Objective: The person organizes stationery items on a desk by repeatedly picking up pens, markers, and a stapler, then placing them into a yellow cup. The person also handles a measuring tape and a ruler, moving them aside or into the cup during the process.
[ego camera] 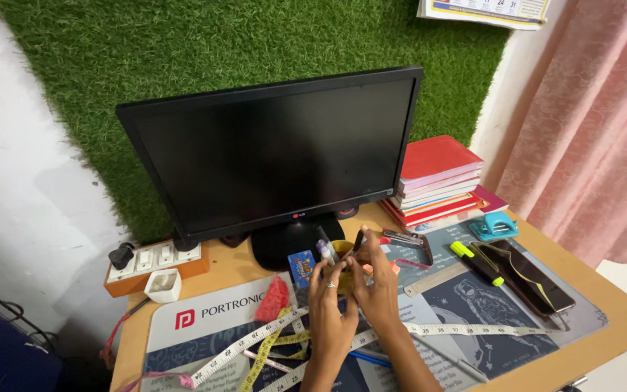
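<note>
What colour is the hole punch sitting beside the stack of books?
The hole punch is turquoise blue, seen in the head view, right of the monitor.

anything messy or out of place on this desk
Yes: measuring tapes sprawl loose and crisscrossed over the desk mat, one end trailing off the front left edge. The stacked books sit slightly fanned, not squared.
</note>
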